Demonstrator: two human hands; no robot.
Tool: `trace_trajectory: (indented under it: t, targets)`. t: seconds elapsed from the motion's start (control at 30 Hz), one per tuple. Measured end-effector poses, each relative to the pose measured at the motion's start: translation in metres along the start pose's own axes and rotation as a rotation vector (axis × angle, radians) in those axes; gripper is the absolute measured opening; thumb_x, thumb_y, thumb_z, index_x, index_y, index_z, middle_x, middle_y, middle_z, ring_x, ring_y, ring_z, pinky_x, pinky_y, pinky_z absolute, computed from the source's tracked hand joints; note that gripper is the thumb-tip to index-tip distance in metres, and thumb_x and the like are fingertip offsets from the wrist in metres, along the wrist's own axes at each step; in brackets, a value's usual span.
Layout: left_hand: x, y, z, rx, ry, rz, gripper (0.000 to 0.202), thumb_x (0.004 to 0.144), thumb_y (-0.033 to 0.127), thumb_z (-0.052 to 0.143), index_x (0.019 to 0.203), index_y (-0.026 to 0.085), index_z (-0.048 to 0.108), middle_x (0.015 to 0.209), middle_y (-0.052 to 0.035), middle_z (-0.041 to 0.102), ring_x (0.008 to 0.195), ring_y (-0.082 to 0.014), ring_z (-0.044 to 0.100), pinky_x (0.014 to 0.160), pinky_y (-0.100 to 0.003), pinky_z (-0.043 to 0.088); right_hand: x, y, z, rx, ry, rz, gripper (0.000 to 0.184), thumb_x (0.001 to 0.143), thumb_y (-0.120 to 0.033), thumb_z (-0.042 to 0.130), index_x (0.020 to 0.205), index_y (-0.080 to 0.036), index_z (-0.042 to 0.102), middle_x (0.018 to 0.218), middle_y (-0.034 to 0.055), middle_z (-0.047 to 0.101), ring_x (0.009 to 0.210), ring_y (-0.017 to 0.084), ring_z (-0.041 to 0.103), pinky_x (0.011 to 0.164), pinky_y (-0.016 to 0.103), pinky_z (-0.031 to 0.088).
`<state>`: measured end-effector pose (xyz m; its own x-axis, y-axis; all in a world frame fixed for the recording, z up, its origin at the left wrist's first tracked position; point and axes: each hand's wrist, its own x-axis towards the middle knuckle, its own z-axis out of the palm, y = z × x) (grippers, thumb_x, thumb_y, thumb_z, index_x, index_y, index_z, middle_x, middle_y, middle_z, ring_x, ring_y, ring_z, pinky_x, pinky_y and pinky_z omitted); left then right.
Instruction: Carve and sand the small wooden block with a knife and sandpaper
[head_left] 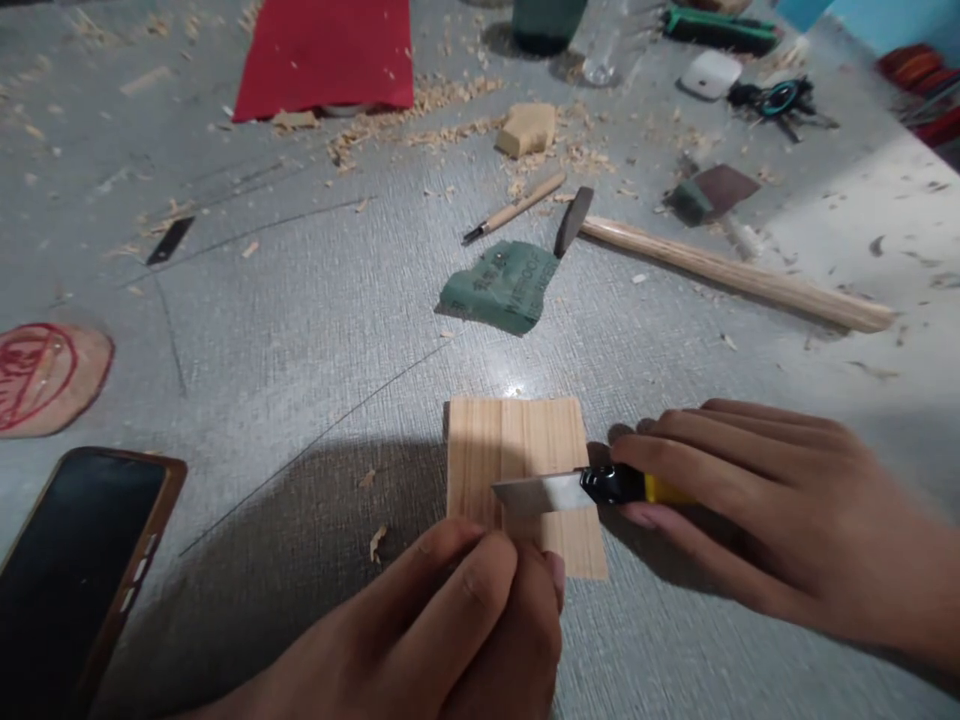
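My right hand is closed around a box cutter with a black and yellow handle. Its blade points left and lies over a small light wooden board. The frame does not show for certain whether the blade touches the wood. At the board's near edge, my left hand has its fingers pinched together, covering that corner. Whatever sits between those fingertips is hidden.
Beyond the board lie green sandpaper, a hammer, a carving tool and a cut wood block. A phone and a red-marked wood slice are at left. Red sheet and shavings lie farther back.
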<state>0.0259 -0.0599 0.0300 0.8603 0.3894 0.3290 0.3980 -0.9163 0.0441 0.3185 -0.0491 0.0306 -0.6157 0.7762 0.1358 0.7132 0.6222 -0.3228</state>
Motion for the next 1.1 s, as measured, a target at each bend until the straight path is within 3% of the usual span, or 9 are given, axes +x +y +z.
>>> trace_trajectory:
  t: [0.13,0.33,0.6,0.77,0.83,0.97,1.1]
  targets:
    - [-0.002,0.0,-0.001,0.048,-0.011,0.024,0.037,0.108,0.013,0.042,0.132,0.013,0.07,0.135,0.0005,0.073,0.128,-0.0169,0.063,0.109,-0.027,0.054,0.001,0.001,0.0,0.038,-0.034,0.012,0.022,0.106,-0.033,0.053,0.122,-0.028,0.068,0.094,0.0053,0.078,0.071,0.024,0.07,0.063,0.04,0.055]
    - [-0.006,0.0,0.006,0.115,0.003,0.079,0.039,0.106,0.009,0.041,0.133,0.011,0.069,0.132,-0.0019,0.075,0.127,-0.017,0.065,0.1,-0.024,0.058,0.005,0.004,-0.004,0.077,-0.064,0.052,0.024,0.107,-0.035,0.053,0.117,-0.025,0.072,0.091,0.0055,0.077,0.069,0.023,0.07,0.061,0.038,0.053]
    - [-0.005,-0.002,0.003,0.138,-0.036,0.118,0.036,0.107,0.011,0.043,0.132,0.01,0.069,0.132,-0.0035,0.075,0.124,-0.0164,0.067,0.1,-0.023,0.058,0.005,0.016,-0.006,-0.091,-0.045,0.172,0.033,0.109,-0.048,0.047,0.114,-0.026,0.072,0.089,0.0067,0.077,0.07,0.024,0.07,0.061,0.038,0.049]
    - [-0.011,0.007,0.006,0.162,0.005,0.167,0.029,0.105,0.013,0.052,0.126,0.017,0.072,0.125,0.002,0.076,0.116,-0.0121,0.068,0.089,-0.016,0.06,0.011,0.047,-0.016,-0.359,0.138,0.309,0.044,0.109,-0.054,0.043,0.108,-0.02,0.072,0.073,0.0077,0.072,0.057,0.024,0.064,0.053,0.036,0.039]
    - [-0.011,0.01,0.009,0.161,0.016,0.156,0.027,0.105,0.016,0.054,0.125,0.018,0.073,0.124,0.0027,0.077,0.116,-0.0117,0.068,0.088,-0.014,0.06,0.011,0.043,-0.019,-0.286,0.155,0.245,0.038,0.109,-0.05,0.047,0.11,-0.02,0.07,0.077,0.0062,0.073,0.06,0.023,0.066,0.054,0.035,0.042]
    - [-0.009,0.011,0.01,0.134,0.013,0.119,0.027,0.107,0.02,0.054,0.125,0.017,0.074,0.127,0.0019,0.076,0.12,-0.0135,0.067,0.09,-0.016,0.061,0.005,0.011,-0.015,-0.01,-0.071,0.067,0.023,0.108,-0.034,0.05,0.118,-0.021,0.067,0.088,0.0048,0.075,0.068,0.021,0.069,0.061,0.034,0.049]
    - [-0.011,0.01,0.009,0.158,0.02,0.137,0.027,0.107,0.022,0.055,0.127,0.018,0.073,0.128,0.0017,0.075,0.122,-0.0131,0.067,0.092,-0.014,0.061,0.001,-0.005,-0.01,0.099,-0.145,0.061,0.027,0.109,-0.036,0.048,0.116,-0.021,0.069,0.091,0.0065,0.076,0.07,0.022,0.069,0.063,0.035,0.051]
